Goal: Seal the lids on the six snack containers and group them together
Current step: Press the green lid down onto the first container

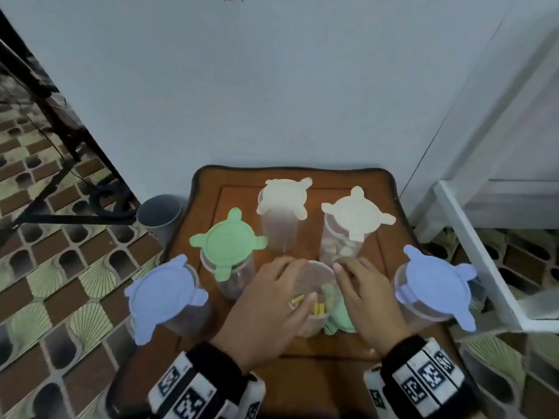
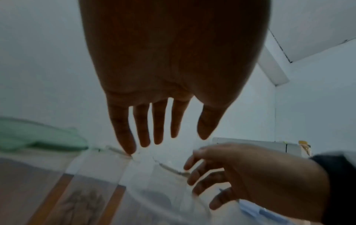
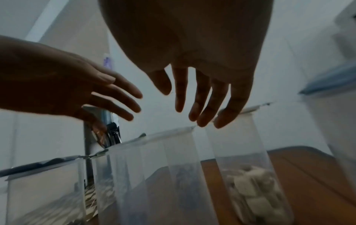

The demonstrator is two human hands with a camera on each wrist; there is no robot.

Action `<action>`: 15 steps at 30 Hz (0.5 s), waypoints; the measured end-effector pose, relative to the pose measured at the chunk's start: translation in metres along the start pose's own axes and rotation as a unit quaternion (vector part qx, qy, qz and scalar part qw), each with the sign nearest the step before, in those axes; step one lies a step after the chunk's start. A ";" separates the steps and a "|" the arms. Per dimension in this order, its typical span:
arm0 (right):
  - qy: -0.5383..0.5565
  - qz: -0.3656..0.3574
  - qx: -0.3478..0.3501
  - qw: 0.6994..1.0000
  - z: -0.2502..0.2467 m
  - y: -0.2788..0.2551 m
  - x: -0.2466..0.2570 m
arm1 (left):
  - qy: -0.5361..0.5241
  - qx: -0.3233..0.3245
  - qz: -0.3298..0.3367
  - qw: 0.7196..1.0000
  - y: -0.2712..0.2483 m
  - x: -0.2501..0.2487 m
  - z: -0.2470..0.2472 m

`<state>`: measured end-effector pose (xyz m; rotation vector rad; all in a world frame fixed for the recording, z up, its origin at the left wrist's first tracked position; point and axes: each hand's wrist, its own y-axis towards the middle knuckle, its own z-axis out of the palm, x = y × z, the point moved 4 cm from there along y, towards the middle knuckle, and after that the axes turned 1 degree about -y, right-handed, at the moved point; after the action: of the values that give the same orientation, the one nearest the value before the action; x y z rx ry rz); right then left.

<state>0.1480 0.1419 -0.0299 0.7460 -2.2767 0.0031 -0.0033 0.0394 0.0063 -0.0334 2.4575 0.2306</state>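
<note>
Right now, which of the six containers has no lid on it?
The front-centre container between the left hand and right hand: its mouth is open, showing snacks inside. A green lid lies beside it; the other five are lidded.

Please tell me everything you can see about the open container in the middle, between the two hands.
The open container is a round jar of clear plastic, standing upright near the front of the wooden table. It has no lid on; yellow and pale green snacks show inside. The left hand and right hand flank it with straight fingers at its rim. A green lid lies beside its base.
</note>
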 end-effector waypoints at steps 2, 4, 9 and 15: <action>0.082 0.078 -0.020 0.993 0.001 -0.008 -0.009 | -0.005 0.040 -0.058 0.998 -0.002 -0.002 0.019; 0.130 0.143 -0.029 0.981 0.003 -0.014 -0.021 | 0.032 0.084 -0.083 0.993 -0.004 -0.002 0.040; -0.007 0.265 0.099 0.959 0.035 -0.019 -0.072 | 0.145 0.020 -0.085 0.986 0.002 0.006 0.058; -0.182 0.187 0.238 0.936 0.076 -0.018 -0.100 | 0.186 0.033 -0.126 0.974 0.013 0.010 0.056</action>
<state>0.1648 0.1623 -0.1536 0.5660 -2.7858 0.6675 0.0219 0.0623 -0.0406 -0.3894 2.7960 0.0310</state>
